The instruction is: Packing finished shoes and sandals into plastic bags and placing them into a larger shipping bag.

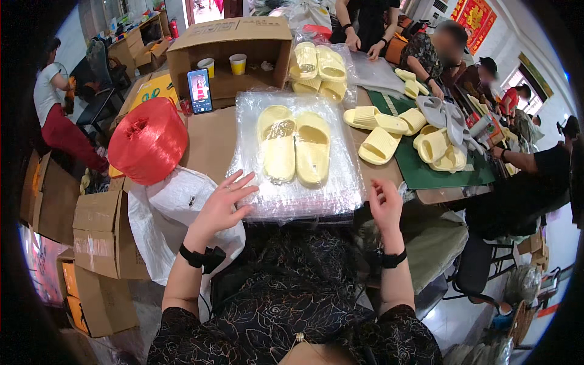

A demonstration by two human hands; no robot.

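A pair of pale yellow slide sandals [312,152] lies side by side on a stack of clear plastic bags [243,131] in front of me. I cannot tell whether the pair is inside the top bag or on it. My left hand [225,204] is at the stack's near left edge, fingers spread, with nothing visible in it. Just off the stack's right edge is my right hand [385,205], its fingers loosely bent and apart, with nothing visible in them. Several more yellow slides [380,146] lie to the right of the stack.
A large roll of red plastic twine [149,141] sits at the left. Behind the stack, a phone [199,91] stands against an open cardboard box [231,33] holding two paper cups. Bagged yellow slides [331,64] are piled beside it. Grey slides [431,111] and co-workers are at the right.
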